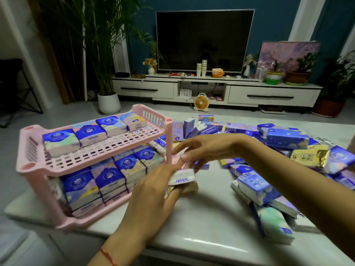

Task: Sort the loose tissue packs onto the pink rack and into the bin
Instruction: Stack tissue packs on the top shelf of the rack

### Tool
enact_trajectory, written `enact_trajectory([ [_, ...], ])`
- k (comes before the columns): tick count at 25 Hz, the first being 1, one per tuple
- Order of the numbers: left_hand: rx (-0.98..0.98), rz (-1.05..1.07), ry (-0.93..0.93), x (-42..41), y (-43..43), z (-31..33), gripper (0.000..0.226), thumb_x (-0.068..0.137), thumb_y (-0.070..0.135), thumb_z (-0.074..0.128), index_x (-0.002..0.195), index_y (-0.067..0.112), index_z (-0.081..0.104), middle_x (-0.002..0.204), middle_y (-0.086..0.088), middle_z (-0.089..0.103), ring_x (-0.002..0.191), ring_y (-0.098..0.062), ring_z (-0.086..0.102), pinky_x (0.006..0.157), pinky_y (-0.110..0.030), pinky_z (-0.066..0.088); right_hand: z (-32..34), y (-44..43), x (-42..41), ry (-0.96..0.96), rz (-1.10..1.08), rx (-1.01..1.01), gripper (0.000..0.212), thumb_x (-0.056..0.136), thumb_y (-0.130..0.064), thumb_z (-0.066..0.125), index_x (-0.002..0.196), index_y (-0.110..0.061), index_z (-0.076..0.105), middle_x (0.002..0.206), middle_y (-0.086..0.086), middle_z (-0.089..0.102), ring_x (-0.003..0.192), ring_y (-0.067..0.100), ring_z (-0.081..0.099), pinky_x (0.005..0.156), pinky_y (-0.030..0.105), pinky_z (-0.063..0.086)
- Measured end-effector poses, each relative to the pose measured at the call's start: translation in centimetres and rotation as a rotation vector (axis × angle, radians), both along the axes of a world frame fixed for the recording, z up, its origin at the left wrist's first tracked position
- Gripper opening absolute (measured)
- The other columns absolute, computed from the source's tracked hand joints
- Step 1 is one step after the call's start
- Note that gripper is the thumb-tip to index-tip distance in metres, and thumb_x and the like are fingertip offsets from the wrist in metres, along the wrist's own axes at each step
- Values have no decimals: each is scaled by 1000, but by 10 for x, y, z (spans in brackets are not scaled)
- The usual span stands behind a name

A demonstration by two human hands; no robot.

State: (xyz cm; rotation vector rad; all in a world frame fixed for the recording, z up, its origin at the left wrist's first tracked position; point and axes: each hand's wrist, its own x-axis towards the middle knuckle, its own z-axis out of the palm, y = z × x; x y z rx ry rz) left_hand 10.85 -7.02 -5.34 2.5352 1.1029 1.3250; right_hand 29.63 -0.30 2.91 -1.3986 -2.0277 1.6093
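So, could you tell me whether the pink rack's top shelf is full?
Not full: the top shelf holds one row of four packs; its near slats are bare.

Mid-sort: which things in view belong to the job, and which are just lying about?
Job: pink plastic two-tier rack; loose heap of blue tissue packs; white Vinda tissue pack in left hand. No bin in view.
Lying about: black television; orange desk fan; stacked paper cups.

dark television (205, 40), potted palm (104, 54), small fan (201, 102)

Home living room: television (205, 41) on low white cabinet (269, 94), potted plants (107, 54).
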Motion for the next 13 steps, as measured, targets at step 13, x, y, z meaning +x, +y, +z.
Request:
enact_trajectory([
  [13,293,185,-184,-36,-12,25,34,88,26,45,119,12,43,115,3,48,105,-7,47,97,-9,32,-79,46,21,-893,-129,562,62,83,-31,61,138,-22,35,135,8,41,120,27,45,96,36,43],
])
